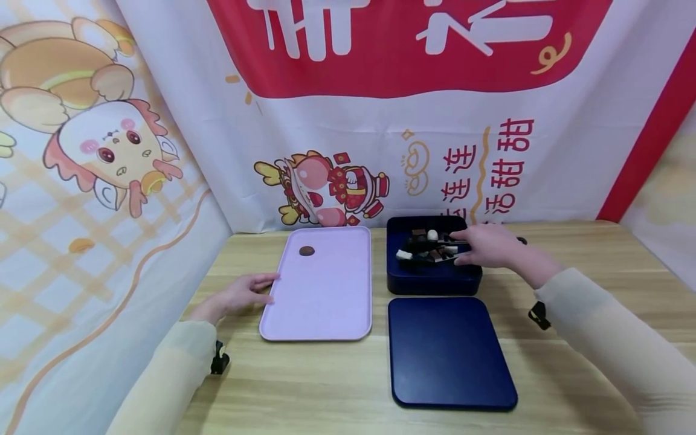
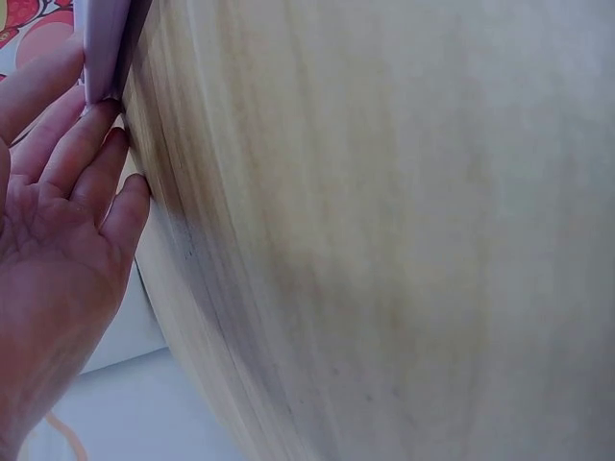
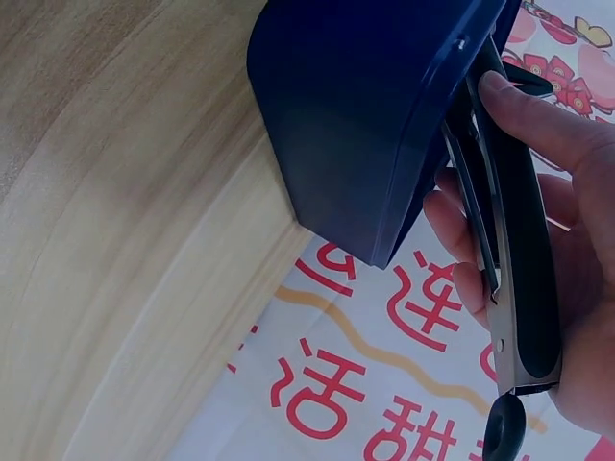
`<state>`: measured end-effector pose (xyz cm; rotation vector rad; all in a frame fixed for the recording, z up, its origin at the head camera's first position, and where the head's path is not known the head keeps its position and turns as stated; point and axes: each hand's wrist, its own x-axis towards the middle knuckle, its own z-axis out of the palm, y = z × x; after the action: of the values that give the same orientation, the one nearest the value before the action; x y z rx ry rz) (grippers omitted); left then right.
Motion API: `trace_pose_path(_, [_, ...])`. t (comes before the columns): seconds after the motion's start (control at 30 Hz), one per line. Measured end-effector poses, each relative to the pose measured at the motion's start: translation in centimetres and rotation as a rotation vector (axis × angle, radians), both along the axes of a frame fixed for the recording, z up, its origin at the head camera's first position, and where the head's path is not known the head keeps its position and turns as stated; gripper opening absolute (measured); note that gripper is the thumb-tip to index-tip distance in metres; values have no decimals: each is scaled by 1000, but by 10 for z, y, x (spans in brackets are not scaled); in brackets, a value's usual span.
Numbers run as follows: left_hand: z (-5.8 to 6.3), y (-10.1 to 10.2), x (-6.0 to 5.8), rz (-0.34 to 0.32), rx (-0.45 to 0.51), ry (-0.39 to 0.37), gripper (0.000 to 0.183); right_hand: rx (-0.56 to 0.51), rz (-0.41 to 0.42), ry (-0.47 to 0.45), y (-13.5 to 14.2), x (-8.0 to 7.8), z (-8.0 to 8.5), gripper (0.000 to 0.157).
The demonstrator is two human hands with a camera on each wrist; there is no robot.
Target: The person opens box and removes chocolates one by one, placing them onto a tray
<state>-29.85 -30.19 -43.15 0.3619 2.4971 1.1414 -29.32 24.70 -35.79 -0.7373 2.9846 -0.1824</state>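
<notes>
The right hand [image 1: 489, 246] grips black-handled tongs [image 3: 519, 240] that reach into the navy box [image 1: 432, 285] of small brown and white pieces [image 1: 418, 232], while the left hand [image 1: 243, 294], fingers loosely extended, touches the edge of the lilac tray [image 1: 326, 302]. The tongs look light, stiff and springy, probably best squeezed midway along their handles.

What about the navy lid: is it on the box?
No, in the head view the navy lid lies flat on the table, nearer the person than the open navy box.
</notes>
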Motion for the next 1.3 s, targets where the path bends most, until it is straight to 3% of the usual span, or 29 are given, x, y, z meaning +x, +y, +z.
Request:
trace_pose_path(0.3, [-2,0,1,7,37,-8,66,4,20,35,3,-2,-3,60])
trace_pose_path(0.53, [-2,2,-1,9,14,-7,65,-3,22,35,8,0,-1,60])
trace_pose_path(0.87, [2,5,-2,-5,0,6,67,-61,-5,48,18,8,10,58])
trace_pose_path(1.3, [-4,-2,2,10,-7,5,66,-103,-1,80,25,13,30,58])
